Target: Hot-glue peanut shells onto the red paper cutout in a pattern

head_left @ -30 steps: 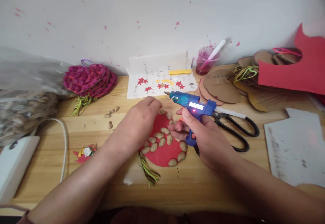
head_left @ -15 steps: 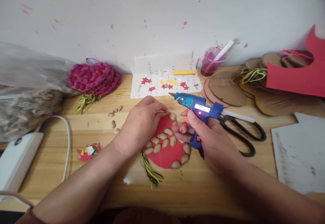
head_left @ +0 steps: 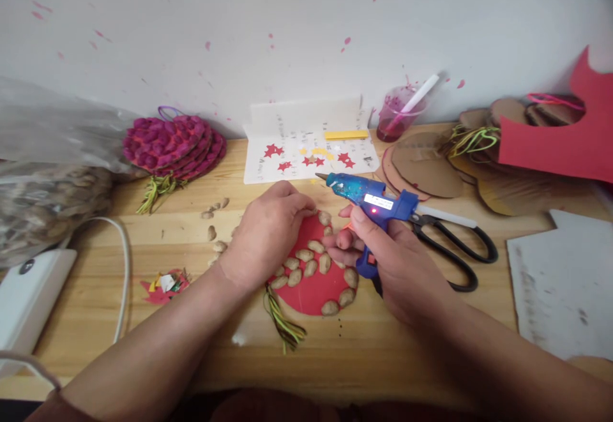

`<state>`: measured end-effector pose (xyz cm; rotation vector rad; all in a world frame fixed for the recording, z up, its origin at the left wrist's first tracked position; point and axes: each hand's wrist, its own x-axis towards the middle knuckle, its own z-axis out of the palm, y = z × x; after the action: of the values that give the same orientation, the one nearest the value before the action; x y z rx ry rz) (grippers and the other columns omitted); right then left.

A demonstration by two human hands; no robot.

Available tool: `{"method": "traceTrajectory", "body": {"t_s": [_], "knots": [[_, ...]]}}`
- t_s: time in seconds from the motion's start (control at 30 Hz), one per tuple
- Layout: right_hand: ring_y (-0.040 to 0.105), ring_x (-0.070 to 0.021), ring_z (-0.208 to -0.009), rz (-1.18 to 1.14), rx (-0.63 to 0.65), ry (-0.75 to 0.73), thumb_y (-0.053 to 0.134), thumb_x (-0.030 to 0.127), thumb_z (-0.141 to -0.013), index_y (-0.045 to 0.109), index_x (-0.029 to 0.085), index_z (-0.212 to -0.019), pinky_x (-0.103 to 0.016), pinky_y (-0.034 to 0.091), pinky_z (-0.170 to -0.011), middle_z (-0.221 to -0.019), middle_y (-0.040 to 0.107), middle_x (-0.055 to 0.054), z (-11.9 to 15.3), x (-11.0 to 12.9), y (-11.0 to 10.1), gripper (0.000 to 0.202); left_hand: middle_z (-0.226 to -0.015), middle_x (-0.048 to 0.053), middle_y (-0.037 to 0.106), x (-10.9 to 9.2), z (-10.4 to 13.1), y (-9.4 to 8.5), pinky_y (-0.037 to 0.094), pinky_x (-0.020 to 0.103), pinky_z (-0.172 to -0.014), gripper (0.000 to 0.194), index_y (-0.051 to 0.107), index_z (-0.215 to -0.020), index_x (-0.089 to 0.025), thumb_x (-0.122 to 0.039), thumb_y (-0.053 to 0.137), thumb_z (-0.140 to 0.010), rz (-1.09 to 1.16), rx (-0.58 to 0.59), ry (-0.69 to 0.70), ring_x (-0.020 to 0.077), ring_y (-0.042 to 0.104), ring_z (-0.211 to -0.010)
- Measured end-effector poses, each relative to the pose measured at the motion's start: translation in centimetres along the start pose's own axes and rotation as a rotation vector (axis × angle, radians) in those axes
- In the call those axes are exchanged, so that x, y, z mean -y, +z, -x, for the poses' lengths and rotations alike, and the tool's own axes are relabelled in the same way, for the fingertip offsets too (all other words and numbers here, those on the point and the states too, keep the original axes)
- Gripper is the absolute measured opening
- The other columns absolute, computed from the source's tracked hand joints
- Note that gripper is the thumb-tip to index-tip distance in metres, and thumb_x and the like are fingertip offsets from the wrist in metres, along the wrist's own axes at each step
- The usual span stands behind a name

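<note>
A red round piece (head_left: 311, 294) lies on the table with several peanuts (head_left: 305, 255) on it, along the edge and in rows across the middle. Green, yellow and dark yarn strands (head_left: 283, 321) hang from its near left edge. At the far edge, my left hand (head_left: 272, 230) has its fingertips pinched on a peanut, mostly hidden by the fingers. My right hand (head_left: 397, 249) is wrapped round a blue hot glue gun (head_left: 357, 189), its light lit and its nozzle pointing left above the table. A white glue stick (head_left: 450, 216) sticks out of its back.
Black-handled scissors (head_left: 462, 253) lie on the right, near cardboard pieces (head_left: 424, 166). Behind are a paper sheet (head_left: 263, 170) with red stars and a plastic cup (head_left: 397, 115). Purple-red discs (head_left: 167, 144), loose peanuts (head_left: 211, 233), a bag of peanuts (head_left: 52, 205) and a white device (head_left: 36, 301) are left.
The whole view has shifted slightly. My left hand stays pinched at the disc's far edge, and my right hand keeps the glue gun in nearly the same place.
</note>
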<state>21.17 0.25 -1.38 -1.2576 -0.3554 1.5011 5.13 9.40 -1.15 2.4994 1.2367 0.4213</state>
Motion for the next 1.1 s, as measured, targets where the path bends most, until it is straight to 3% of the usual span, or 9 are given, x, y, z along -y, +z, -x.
{"method": "traceTrajectory", "body": {"t_s": [1.1], "knots": [[0.075,-0.0191,-0.080,0.025,-0.021,-0.036,0.081,0.053,-0.076,0.069,0.023,-0.082,-0.033,0.064,-0.078,-0.070,0.066,0.002,-0.33,-0.27,0.01,0.033,-0.093,0.004,0.067,0.55,-0.16,0.34,0.050,0.032,-0.080,0.026,0.077,-0.096,-0.022,-0.020,0.051,-0.096,0.055,0.051,-0.038,0.0184,0.064,-0.084]]}}
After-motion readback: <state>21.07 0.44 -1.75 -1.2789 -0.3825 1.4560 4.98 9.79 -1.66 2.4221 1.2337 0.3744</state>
